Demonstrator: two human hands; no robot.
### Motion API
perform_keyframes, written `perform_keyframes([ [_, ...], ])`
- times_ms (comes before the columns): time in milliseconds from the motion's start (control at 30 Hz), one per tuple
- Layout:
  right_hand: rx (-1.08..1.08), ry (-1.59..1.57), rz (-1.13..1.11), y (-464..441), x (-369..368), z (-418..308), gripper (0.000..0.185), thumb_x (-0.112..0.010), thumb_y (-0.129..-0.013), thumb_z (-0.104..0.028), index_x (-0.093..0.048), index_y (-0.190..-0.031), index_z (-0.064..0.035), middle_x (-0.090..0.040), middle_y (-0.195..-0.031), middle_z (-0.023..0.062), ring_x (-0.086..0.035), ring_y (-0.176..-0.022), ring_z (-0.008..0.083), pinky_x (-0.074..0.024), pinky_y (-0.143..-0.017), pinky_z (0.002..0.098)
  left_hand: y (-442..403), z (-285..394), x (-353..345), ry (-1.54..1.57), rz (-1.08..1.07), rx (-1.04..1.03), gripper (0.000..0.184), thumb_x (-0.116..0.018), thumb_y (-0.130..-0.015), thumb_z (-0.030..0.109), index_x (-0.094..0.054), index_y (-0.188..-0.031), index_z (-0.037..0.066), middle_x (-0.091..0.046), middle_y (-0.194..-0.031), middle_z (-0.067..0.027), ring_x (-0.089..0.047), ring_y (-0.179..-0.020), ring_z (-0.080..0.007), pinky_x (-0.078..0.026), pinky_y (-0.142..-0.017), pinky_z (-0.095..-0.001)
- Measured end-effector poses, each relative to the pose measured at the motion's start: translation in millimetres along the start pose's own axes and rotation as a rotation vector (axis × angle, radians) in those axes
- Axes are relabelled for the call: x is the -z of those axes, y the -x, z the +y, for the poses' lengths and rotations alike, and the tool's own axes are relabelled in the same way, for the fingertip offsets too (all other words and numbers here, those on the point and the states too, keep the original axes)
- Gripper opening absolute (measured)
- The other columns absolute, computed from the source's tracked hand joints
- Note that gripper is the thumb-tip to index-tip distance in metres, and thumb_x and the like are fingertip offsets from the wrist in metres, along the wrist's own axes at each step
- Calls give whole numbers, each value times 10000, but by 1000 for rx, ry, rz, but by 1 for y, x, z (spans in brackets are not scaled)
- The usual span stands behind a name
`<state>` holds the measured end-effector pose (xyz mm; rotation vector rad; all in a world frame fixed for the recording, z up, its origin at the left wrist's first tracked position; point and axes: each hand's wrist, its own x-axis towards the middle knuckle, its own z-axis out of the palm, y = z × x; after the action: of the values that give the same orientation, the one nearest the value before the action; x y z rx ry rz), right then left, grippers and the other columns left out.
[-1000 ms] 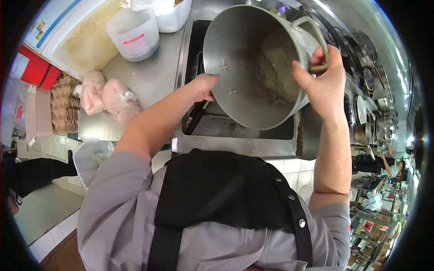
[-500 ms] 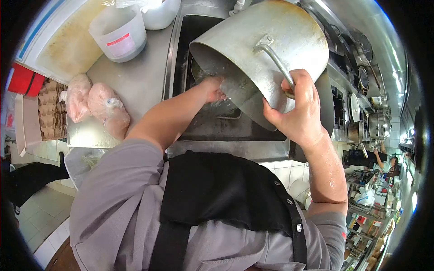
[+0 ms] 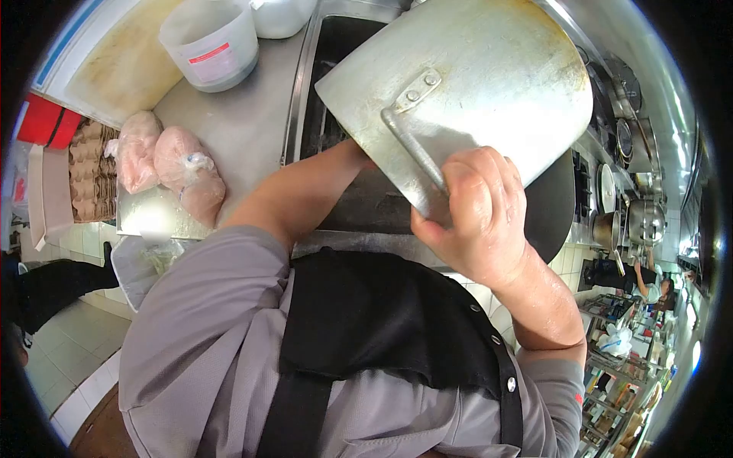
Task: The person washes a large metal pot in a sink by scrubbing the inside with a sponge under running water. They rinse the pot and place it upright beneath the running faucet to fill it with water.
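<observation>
A large, dented metal stockpot [image 3: 489, 84] is tilted over the dark sink [image 3: 324, 72], its mouth facing down and away from my view. My right hand [image 3: 481, 210] is closed around the lower end of its side handle [image 3: 416, 149], with the thumb at the pot's rim. My left forearm [image 3: 309, 187] reaches over the sink and passes behind the pot's rim. The pot hides my left hand and its fingers, so what they touch does not show.
Left of the sink, a metal counter [image 3: 252, 122] holds a white plastic tub [image 3: 210, 46] and bagged pale-pink meat [image 3: 187, 172]. Egg trays [image 3: 93, 172] stand farther left. Pans and a stove line the right side. Two other people are partly visible at the far left and right.
The stockpot has turned, so its outer wall faces me and its inside no longer shows. My right hand moved slightly down with the handle. My left hand has gone out of sight behind the pot.
</observation>
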<state>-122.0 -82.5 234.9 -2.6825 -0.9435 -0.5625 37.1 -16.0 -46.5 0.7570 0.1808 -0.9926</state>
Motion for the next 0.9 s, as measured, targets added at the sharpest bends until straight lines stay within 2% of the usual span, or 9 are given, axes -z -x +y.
perform_keyframes([
  [133, 31, 69, 99, -13, 14, 2, 601, -800, -520, -44, -520, -1050, 0, -563, -894, 156, -587, -773, 355, -490, -674, 427, 25, 1, -7, -49, 17, -17, 475, -480, -1017, 296, -414, -1411, 38, -551, -1336, -151, -583, -1164, -337, -436, -993, -535],
  [233, -220, 28, 188, -22, 33, 13, 519, -799, -620, -61, -518, -1055, -28, -546, -876, 92, -570, -756, 208, -488, -676, 323, 55, 6, 4, -76, 87, -41, 498, -490, -1017, 298, -401, -1426, 29, -536, -1363, -157, -568, -1195, -345, -411, -1031, -549],
  [367, -512, -155, 287, -20, 40, 48, 394, -769, -692, -32, -505, -982, -66, -492, -882, -19, -453, -749, 72, -416, -696, 236, 98, 26, 11, -168, 309, -82, 438, -572, -973, 283, -529, -1291, -13, -621, -1241, -154, -621, -1125, -307, -507, -950, -466],
  [433, -646, -345, 415, -19, 30, 69, 388, -803, -678, -125, -502, -913, -56, -504, -820, -12, -465, -721, 86, -427, -668, 249, 108, 35, 19, -187, 351, -164, 437, -586, -958, 278, -547, -1268, -27, -641, -1197, -157, -640, -1082, -305, -520, -917, -452],
  [567, -878, -540, 564, -11, 11, 115, 338, -798, -730, -114, -493, -870, -78, -470, -763, -37, -448, -679, 76, -395, -651, 236, 110, 62, 27, -179, 464, -283, 429, -623, -923, 310, -604, -1166, -43, -651, -1126, -148, -648, -986, -271, -527, -792, -405],
  [600, -935, -611, 612, -5, 5, 130, 333, -798, -735, -110, -494, -868, -80, -472, -769, -37, -452, -685, 78, -395, -657, 236, 112, 71, 26, -144, 396, -323, 369, -653, -899, 334, -654, -1042, -6, -687, -962, -104, -654, -807, -213, -514, -684, -368],
  [733, -1129, -811, 743, 18, -14, 166, 342, -811, -751, -111, -499, -884, -69, -500, -812, -24, -485, -741, 95, -401, -714, 252, 105, 119, 15, -265, 441, -364, 347, -670, -878, 403, -676, -911, 58, -671, -761, -45, -599, -596, -155, -456, -562, -299],
  [767, -1161, -842, 761, 22, -15, 171, 348, -815, -751, -115, -499, -889, -67, -506, -820, -21, -491, -750, 98, -403, -725, 256, 94, 134, 32, -362, 397, -347, 401, -683, -858, 467, -689, -960, 79, -684, -833, -49, -603, -685, -170, -442, -630, -312],
  [900, -1285, -969, 751, 37, -29, 179, 359, -810, -766, -227, -548, -951, -68, -594, -845, 6, -522, -707, 99, -401, -646, 274, 104, 190, 7, -368, 332, -364, 306, -681, -879, 409, -672, -925, 106, -664, -762, -26, -530, -549, -118, -421, -537, -288],
])
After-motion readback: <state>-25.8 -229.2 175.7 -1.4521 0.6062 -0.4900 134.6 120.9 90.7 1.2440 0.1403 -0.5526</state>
